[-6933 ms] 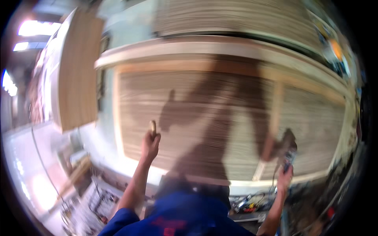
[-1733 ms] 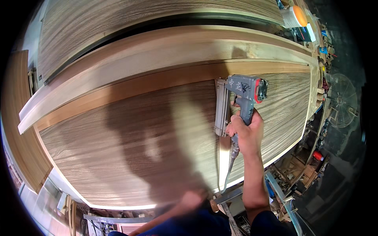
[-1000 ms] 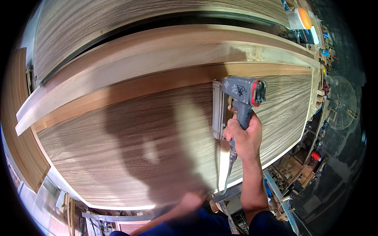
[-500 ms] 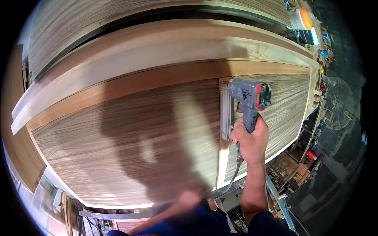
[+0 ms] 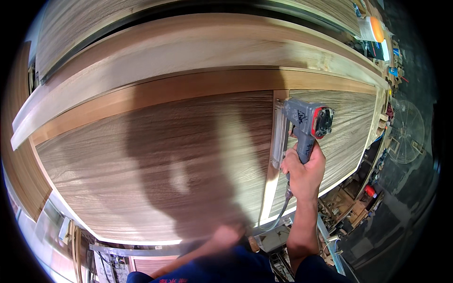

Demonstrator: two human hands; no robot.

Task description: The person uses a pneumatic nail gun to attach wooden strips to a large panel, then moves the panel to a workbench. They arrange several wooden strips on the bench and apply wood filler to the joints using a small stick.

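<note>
My right hand (image 5: 303,170) is clamped on the grip of the grey nail gun (image 5: 302,126), approx. at 3 o'clock from the centre. The gun's long magazine lies along a thin wood strip (image 5: 270,179) which runs upright on the big wood-grain panel (image 5: 141,160); the nose is near the brown rail (image 5: 188,87) at 12 o'clock. An air hose (image 5: 281,212) hangs from the grip bottom, towards 5 o'clock. My left hand (image 5: 228,234) is blurred at 6 o'clock, at the panel's lower edge; open or closed, I cannot tell. A round fan (image 5: 406,138) stands far at 3 o'clock.
</note>
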